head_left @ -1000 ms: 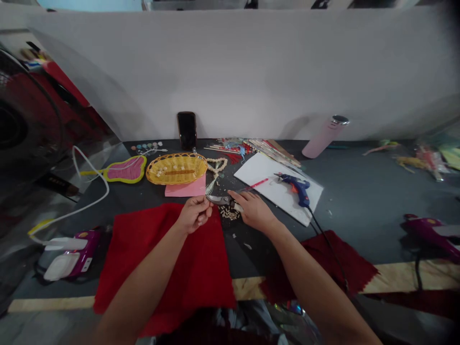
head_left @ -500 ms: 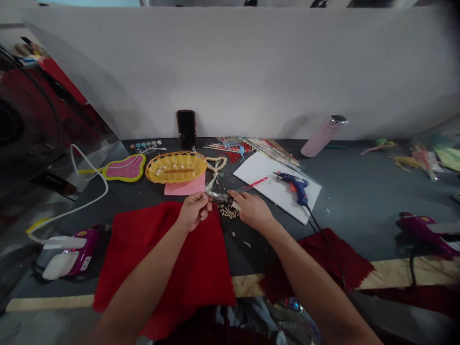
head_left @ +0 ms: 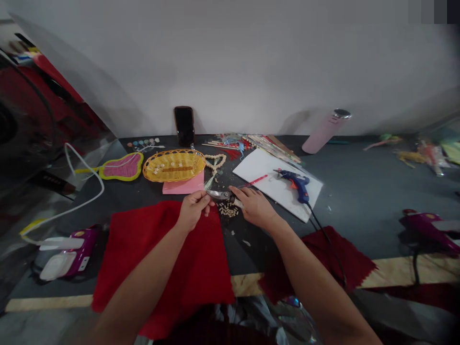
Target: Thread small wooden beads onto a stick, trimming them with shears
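My right hand (head_left: 256,207) is closed around the pale handles of a pair of pruning shears (head_left: 218,194), whose silver jaws point left. At the jaw tips, my left hand (head_left: 194,208) is closed in a pinch; whatever lies between thumb and finger is too small to make out. Just below the shears is a scatter of small cut beige pieces (head_left: 228,210) on the dark table. Behind the jaws lies a string of beige beads (head_left: 217,162) with a pale tassel (head_left: 209,183). A red cloth (head_left: 161,254) is spread under my left forearm.
A yellow wicker basket (head_left: 149,173) holding a few small pieces overlaps pink paper (head_left: 183,187). To the right, a blue glue gun (head_left: 300,188) rests on a white board (head_left: 266,167). A phone (head_left: 184,125) and a pink bottle (head_left: 323,132) stand at the back.
My view has shifted slightly. The fingers of my right hand look a little more spread along the shears. Both hands stay in nearly the same place.
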Tool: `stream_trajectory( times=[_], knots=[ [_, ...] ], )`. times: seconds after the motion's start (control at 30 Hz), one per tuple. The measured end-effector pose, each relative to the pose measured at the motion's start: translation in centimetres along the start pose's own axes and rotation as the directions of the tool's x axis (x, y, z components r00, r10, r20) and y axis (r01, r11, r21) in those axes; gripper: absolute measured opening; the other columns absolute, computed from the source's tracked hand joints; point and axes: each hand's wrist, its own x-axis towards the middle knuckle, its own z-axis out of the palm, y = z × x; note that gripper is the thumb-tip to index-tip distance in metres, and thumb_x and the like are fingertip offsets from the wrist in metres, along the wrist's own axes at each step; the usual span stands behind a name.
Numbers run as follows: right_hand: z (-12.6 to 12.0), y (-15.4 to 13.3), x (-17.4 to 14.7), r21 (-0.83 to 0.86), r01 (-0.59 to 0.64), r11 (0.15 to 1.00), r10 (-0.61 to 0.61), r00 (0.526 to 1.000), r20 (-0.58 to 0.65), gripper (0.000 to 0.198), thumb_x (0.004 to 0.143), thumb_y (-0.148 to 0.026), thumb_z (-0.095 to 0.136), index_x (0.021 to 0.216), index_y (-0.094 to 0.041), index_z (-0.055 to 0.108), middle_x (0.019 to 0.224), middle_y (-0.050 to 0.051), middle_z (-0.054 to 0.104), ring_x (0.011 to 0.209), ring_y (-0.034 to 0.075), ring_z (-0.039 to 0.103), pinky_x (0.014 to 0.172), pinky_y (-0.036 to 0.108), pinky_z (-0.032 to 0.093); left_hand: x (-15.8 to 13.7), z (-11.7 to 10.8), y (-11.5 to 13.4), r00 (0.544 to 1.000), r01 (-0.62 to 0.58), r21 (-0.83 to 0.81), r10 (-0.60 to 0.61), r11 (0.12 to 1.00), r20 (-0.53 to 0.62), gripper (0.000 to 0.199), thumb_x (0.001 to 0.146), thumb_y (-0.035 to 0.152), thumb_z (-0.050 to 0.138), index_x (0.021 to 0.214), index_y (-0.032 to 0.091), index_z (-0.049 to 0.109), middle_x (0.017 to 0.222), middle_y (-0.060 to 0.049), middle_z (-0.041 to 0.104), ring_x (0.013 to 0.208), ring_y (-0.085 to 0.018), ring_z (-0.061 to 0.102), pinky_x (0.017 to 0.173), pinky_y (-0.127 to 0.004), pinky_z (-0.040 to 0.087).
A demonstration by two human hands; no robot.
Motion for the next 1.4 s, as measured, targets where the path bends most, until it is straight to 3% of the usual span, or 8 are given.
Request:
stream_trajectory(
  times=[0.3, 0.53, 0.73, 0.9, 1.03, 1.4],
  knots=[
    [-0.3, -0.2, 0.0, 0.029, 0.015, 0.999, -0.016, 1.0, 0.006, 0.064, 0.078, -0.012, 0.041, 0.139, -0.026, 0.025, 0.118, 0.009, 0.051, 0.106, 0.022, 0.048, 0.088, 0.034, 0.035, -0.1, -0.4, 0.3, 0.994, 0.084, -0.077, -0.079, 0.993, 0.073, 0.025, 0.071, 0.037, 0.064, 0.069, 0.013, 0.056, 0.053, 0.003, 0.056, 0.032, -0.002, 0.038, 0.031, -0.015, 0.027],
    [-0.5, -0.9, 0.2, 0.018, -0.002, 1.0, 0.002, 0.999, 0.037, 0.062, 0.078, -0.013, 0.042, 0.137, -0.025, 0.03, 0.115, 0.009, 0.054, 0.094, 0.02, 0.055, 0.085, 0.031, 0.037, -0.3, -0.6, 0.9, 0.991, 0.121, -0.164, -0.111, 0.979, 0.069, 0.026, 0.069, 0.036, 0.067, 0.069, 0.013, 0.054, 0.051, 0.003, 0.054, 0.031, -0.001, 0.035, 0.029, -0.013, 0.024],
    [-0.3, -0.7, 0.1, -0.02, 0.009, 1.0, -0.009, 1.0, -0.016, 0.06, 0.079, -0.012, 0.041, 0.136, -0.025, 0.031, 0.113, 0.009, 0.055, 0.093, 0.02, 0.054, 0.084, 0.032, 0.038, -0.4, -0.6, 0.9, 0.99, 0.125, -0.189, -0.11, 0.974, 0.088, 0.024, 0.07, 0.033, 0.066, 0.069, 0.012, 0.054, 0.051, 0.003, 0.053, 0.031, -0.001, 0.035, 0.029, -0.012, 0.025],
    [-0.1, 0.1, 0.1, 0.038, 0.092, 0.995, -0.091, 0.995, -0.032, 0.067, 0.075, -0.01, 0.044, 0.139, -0.023, 0.027, 0.119, 0.01, 0.051, 0.104, 0.021, 0.049, 0.089, 0.033, 0.036, -0.6, -0.9, 1.3, 0.955, 0.255, -0.258, -0.202, 0.932, 0.217, 0.023, 0.069, 0.03, 0.067, 0.071, 0.012, 0.053, 0.051, 0.003, 0.053, 0.03, 0.0, 0.033, 0.028, -0.01, 0.023],
    [-0.1, 0.4, 0.2, 0.087, 0.153, 0.984, -0.15, 0.988, -0.044, 0.059, 0.079, -0.014, 0.043, 0.137, -0.02, 0.031, 0.117, 0.011, 0.053, 0.103, 0.021, 0.049, 0.089, 0.032, 0.038, -0.5, -1.4, 1.3, 0.917, 0.333, -0.319, -0.226, 0.887, 0.329, 0.02, 0.071, 0.027, 0.067, 0.072, 0.011, 0.054, 0.05, 0.003, 0.052, 0.028, 0.001, 0.029, 0.026, -0.009, 0.022],
    [-0.3, 0.3, -0.1, 0.026, 0.104, 0.994, -0.103, 0.994, -0.044, 0.052, 0.081, -0.018, 0.044, 0.132, -0.023, 0.039, 0.106, 0.009, 0.06, 0.091, 0.021, 0.057, 0.08, 0.031, 0.041, -0.6, -1.6, 0.9, 0.906, 0.35, -0.396, -0.199, 0.849, 0.374, 0.016, 0.074, 0.024, 0.065, 0.073, 0.011, 0.054, 0.051, 0.003, 0.052, 0.028, 0.001, 0.027, 0.025, -0.009, 0.022]
  ],
)
